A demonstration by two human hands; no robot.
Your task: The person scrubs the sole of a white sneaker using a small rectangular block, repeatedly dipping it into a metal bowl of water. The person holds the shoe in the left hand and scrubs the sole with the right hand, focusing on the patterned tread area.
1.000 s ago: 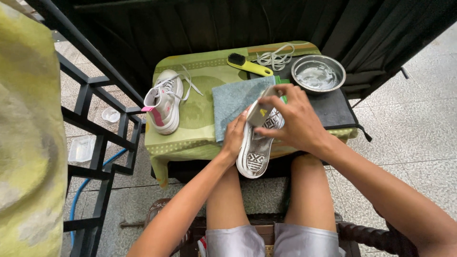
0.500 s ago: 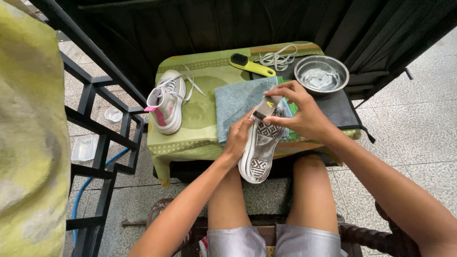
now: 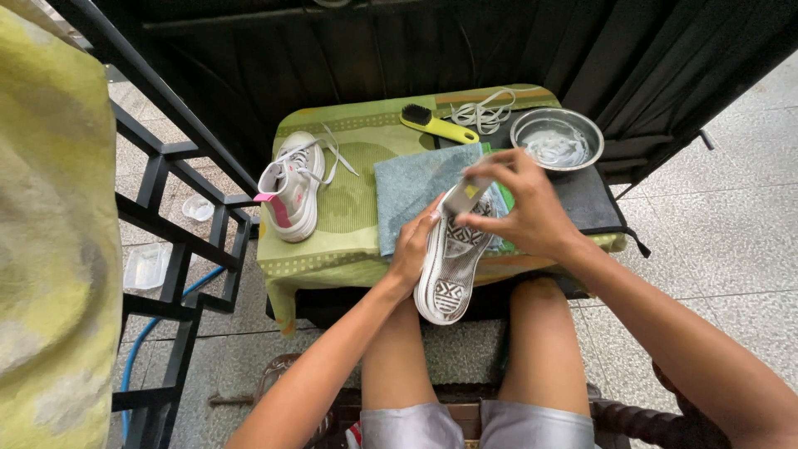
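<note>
You've tipped the sneaker [image 3: 449, 270] sole-up now; left hand [image 3: 413, 249] fingers curl round its side, right hand [image 3: 519, 208] fingertips pinch a small pale block [image 3: 465, 196] at the toe.

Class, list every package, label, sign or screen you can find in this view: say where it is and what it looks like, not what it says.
No signs, screens or printed labels can be made out.
Clear container: on the floor behind the black railing, left of the table; rectangular, see-through.
Small clear tub: on the floor further back, behind the same railing; see-through.
</note>
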